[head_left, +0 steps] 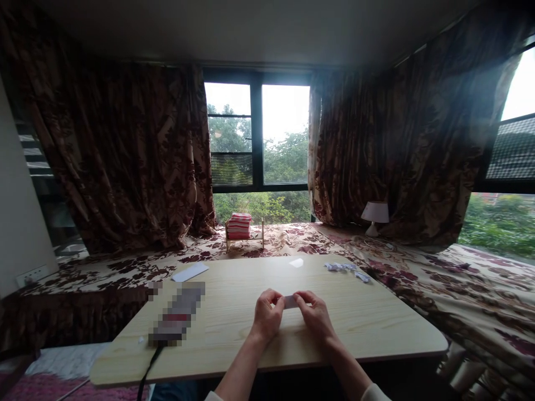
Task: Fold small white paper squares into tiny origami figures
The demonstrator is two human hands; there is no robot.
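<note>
A small piece of pale paper (290,302) is stretched between my two hands, just above the near middle of the wooden tabletop (234,323). My left hand (268,313) pinches its left end between thumb and fingers. The other end is gripped the same way by my right hand (313,315). Beyond my hands lies a flat white piece of paper (296,262). Several small crumpled or folded white papers (345,268) sit in a loose row at the table's far right.
A white stack or sheet of paper (190,272) lies at the table's far left. Nearer is a blurred-out dark object (178,314) with a black cable (149,365). Behind, a flowered ledge holds a small rack with folded red-striped cloths (239,225) and a white lamp (374,214).
</note>
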